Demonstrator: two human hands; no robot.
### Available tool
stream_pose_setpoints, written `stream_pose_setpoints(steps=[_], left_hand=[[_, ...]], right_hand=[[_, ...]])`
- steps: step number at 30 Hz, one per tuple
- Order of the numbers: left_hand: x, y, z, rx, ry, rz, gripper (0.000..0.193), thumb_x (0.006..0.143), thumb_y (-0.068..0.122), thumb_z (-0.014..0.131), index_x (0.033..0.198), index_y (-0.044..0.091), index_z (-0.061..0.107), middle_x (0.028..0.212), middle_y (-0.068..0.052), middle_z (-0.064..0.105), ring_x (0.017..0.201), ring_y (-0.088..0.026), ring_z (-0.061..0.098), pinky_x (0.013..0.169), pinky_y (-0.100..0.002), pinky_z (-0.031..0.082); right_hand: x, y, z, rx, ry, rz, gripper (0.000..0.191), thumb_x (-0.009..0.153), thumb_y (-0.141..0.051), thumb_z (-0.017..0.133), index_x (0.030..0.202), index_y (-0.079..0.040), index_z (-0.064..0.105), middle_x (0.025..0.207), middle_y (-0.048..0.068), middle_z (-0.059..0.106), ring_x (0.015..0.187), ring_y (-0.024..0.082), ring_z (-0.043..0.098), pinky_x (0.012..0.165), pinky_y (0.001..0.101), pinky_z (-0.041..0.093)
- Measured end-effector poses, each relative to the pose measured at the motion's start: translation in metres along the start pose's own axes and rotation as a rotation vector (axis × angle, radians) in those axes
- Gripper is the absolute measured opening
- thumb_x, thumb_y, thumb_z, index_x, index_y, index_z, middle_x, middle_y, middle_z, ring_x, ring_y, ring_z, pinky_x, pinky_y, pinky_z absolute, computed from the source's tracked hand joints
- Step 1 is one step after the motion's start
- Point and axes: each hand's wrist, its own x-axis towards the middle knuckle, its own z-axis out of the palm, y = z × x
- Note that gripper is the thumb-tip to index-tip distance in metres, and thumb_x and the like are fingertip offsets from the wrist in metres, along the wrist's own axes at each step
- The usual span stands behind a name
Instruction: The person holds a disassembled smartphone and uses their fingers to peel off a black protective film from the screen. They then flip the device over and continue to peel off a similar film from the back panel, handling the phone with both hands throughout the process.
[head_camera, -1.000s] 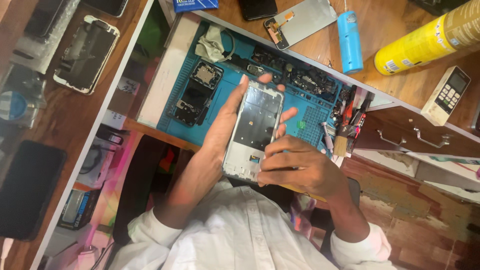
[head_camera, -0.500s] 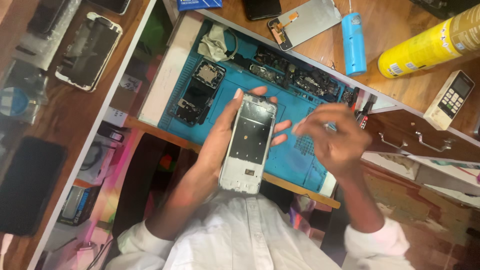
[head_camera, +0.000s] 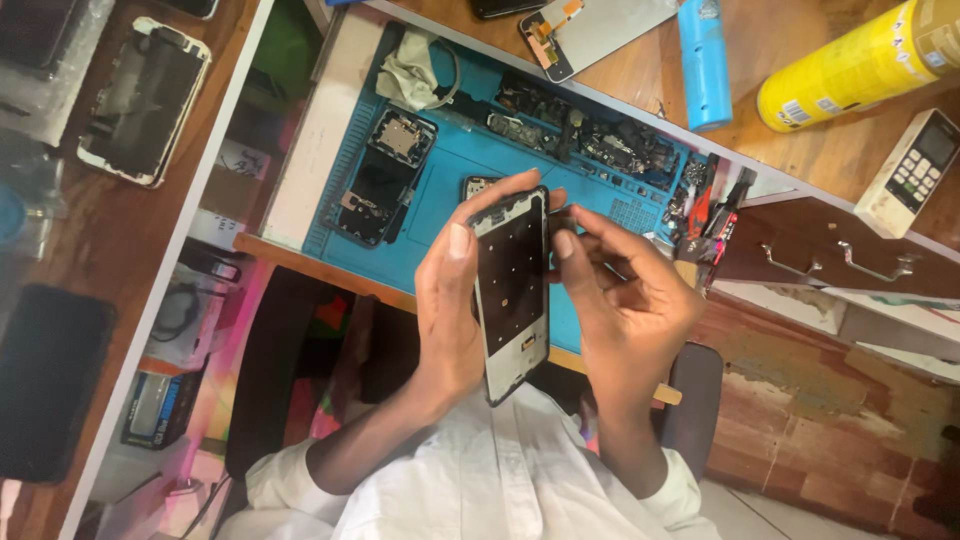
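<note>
My left hand grips a stripped phone frame upright above the blue work mat, thumb on its dark inner face, fingertips wrapped over its top edge. My right hand is beside the frame's right edge. Its thumb and fingers pinch a thin dark tool that touches the frame's upper right corner. What kind of tool it is I cannot tell.
A second opened phone, a crumpled cloth and small parts lie on the mat. Hand tools cluster at its right end. Behind are a screen panel, blue tube, yellow can and white remote. Another phone frame lies far left.
My right hand left the phone frame, reached to the tools at the right, and returned to the frame's top corner pinching a thin tool. The frame now shows a dark face.
</note>
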Motion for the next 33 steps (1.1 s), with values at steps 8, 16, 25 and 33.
stream_pose_setpoints(steps=[8,16,25,33], left_hand=[[-0.004,-0.008,0.001,-0.020,-0.027,0.108,0.063,0.118,0.044,0.041,0.154,-0.007,0.043,0.142,-0.023,0.059,0.135,-0.030,0.059,0.118,-0.039,0.049],[-0.010,-0.008,0.000,0.103,-0.018,0.102,0.061,0.117,0.042,0.040,0.154,-0.006,0.047,0.142,-0.019,0.061,0.130,-0.020,0.059,0.118,-0.036,0.049],[-0.016,-0.010,0.002,0.157,-0.003,0.150,0.060,0.119,0.041,0.041,0.150,-0.010,0.048,0.140,-0.019,0.062,0.129,-0.019,0.059,0.115,-0.030,0.046],[-0.013,-0.012,0.003,0.098,-0.008,0.191,0.062,0.119,0.044,0.042,0.152,-0.009,0.046,0.141,-0.021,0.062,0.132,-0.025,0.060,0.118,-0.036,0.048]], right_hand=[[-0.003,0.005,0.001,0.002,-0.024,0.013,0.019,0.097,0.004,0.074,0.115,0.010,0.069,0.103,0.013,0.075,0.090,0.015,0.074,0.080,0.0256,0.063],[-0.004,0.010,0.009,-0.058,0.061,-0.103,0.017,0.100,0.006,0.075,0.117,0.007,0.071,0.104,0.011,0.074,0.093,0.012,0.073,0.085,0.0239,0.060],[-0.006,0.007,0.009,-0.088,0.028,-0.142,0.017,0.100,0.009,0.074,0.116,0.009,0.070,0.106,0.013,0.075,0.092,0.011,0.071,0.085,0.0232,0.057],[-0.010,0.008,0.010,-0.091,0.048,-0.107,0.018,0.098,0.007,0.075,0.114,0.009,0.070,0.099,0.013,0.075,0.089,0.011,0.071,0.082,0.0227,0.057]])
